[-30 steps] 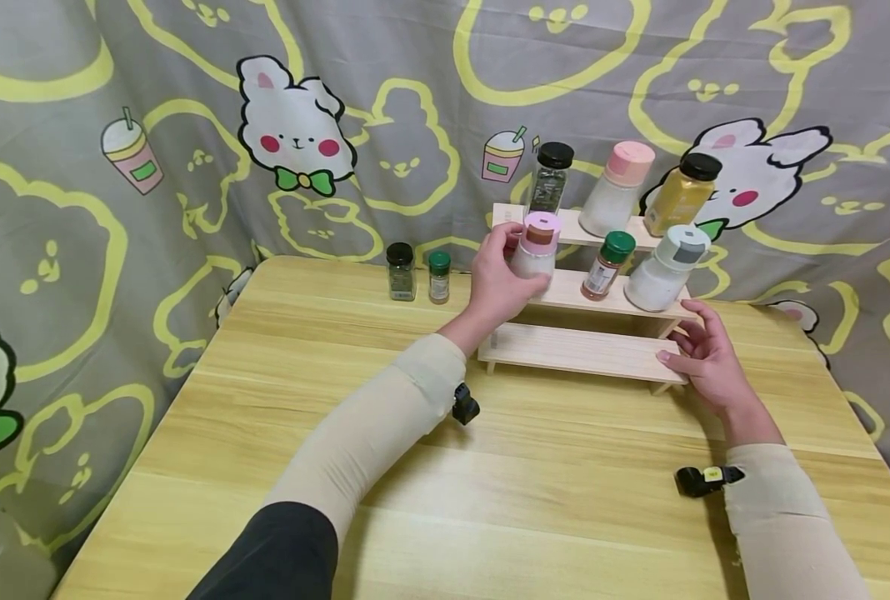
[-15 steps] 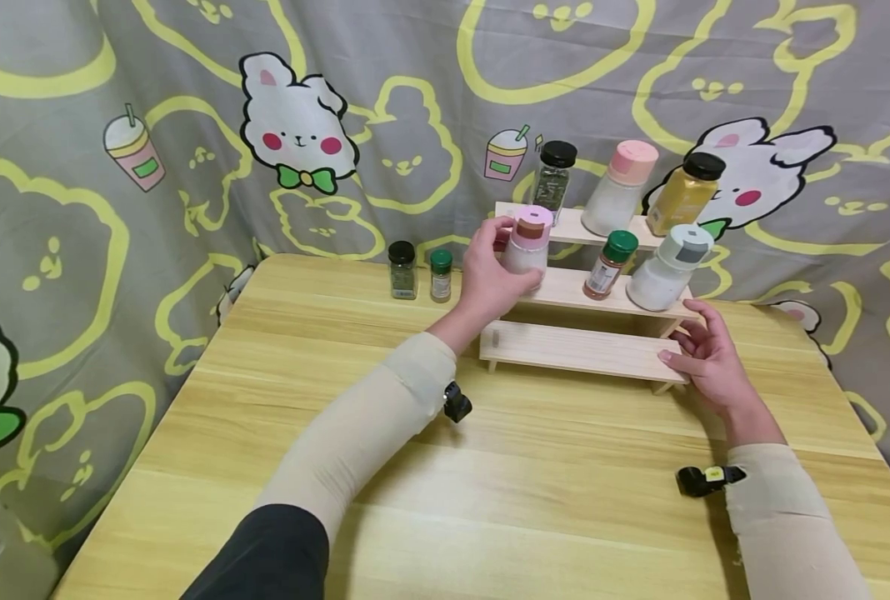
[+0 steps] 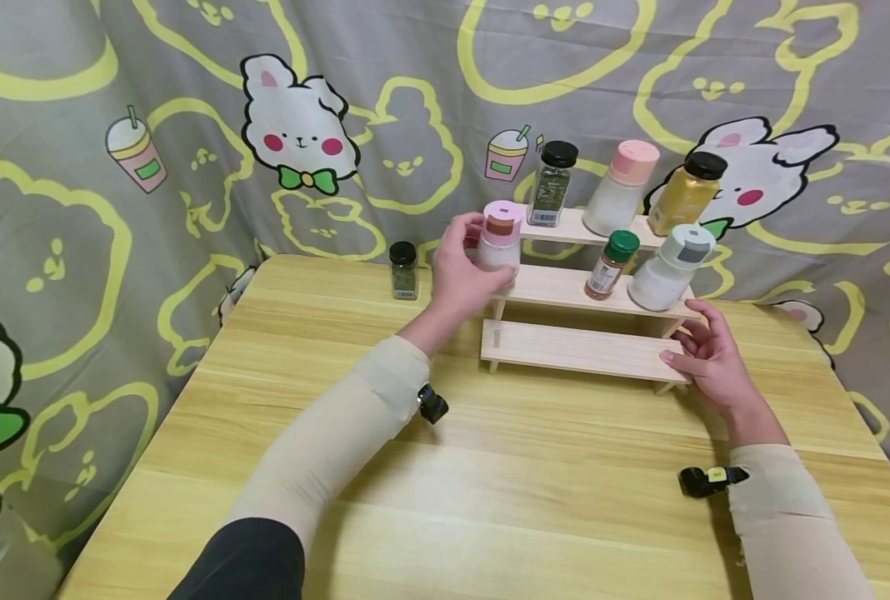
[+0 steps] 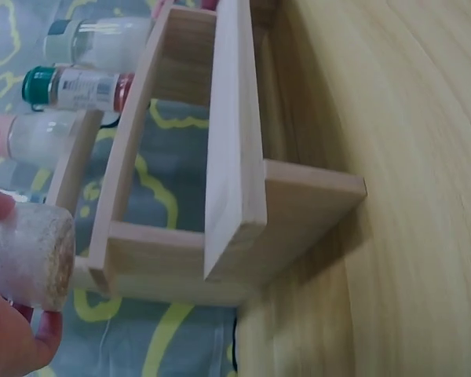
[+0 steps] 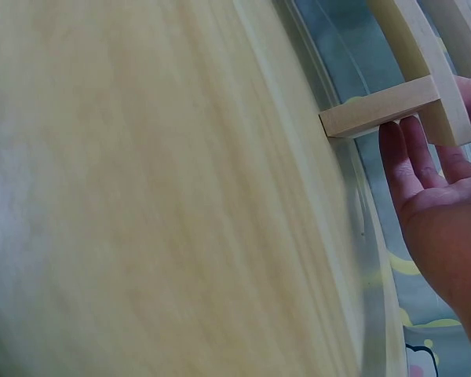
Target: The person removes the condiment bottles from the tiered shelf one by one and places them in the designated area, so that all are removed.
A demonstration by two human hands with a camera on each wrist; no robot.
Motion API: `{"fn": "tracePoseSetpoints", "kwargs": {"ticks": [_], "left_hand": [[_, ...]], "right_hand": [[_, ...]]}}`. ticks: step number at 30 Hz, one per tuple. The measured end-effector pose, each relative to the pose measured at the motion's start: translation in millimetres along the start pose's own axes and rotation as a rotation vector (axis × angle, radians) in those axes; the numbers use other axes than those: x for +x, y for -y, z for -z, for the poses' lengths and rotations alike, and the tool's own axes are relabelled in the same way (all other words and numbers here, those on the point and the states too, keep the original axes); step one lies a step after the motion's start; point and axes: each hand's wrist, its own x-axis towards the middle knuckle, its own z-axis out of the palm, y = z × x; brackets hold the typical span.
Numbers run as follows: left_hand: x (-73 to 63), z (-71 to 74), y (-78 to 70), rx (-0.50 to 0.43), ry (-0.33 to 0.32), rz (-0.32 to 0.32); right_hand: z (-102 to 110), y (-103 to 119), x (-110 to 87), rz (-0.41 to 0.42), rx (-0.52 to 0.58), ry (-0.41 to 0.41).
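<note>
My left hand grips a seasoning jar with a pink-purple cap, a brown patch on that cap and pale contents. The jar is held up at the left end of the wooden three-tier rack. Seen in the left wrist view, the jar's base hangs apart from the shelf edges. At the rack's right end, my right hand holds the bottom tier, its thumb on top. The right wrist view shows its fingers against the wooden end piece.
On the middle tier stand a green-capped spice bottle and a white-capped jar. The top tier bears a black-capped herb bottle, a pink-capped jar and a yellow bottle. Another black-capped bottle stands on the table.
My left hand has carried the pink-purple-capped jar leftward, away from the middle of the shelf's left part. It now hides the small green-capped bottle on the table. My right hand stays put.
</note>
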Motion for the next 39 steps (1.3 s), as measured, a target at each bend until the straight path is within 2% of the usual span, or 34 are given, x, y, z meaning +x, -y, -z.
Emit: {"fn": "tracePoseSetpoints", "kwargs": {"ticks": [11,18,23,27,34,39], "left_hand": [[3.5,24.1,1.9,-0.007,-0.051,0.000],[5.7,40.3,3.2,-0.020,-0.083,0.022],[7.4,52.7,7.8,-0.014,-0.100,0.019],[7.8,64.5,11.1,0.009,-0.117,0.042],[9.5,83.5,16.1,-0.005,-0.141,0.077],[11.4,96.1,22.7,-0.003,-0.165,0.061]], "right_hand": [[-0.6,0.3,0.0,0.014,-0.014,-0.001],[-0.8,0.4,0.0,0.018,-0.010,-0.004],[-0.4,0.4,0.1,0.014,-0.004,-0.005],[-0.9,-0.4,0.7,0.016,-0.002,-0.008],[-0.7,-1.4,0.9,0.020,-0.001,-0.009],[0.1,-1.3,0.5,0.016,0.005,-0.006]]}}
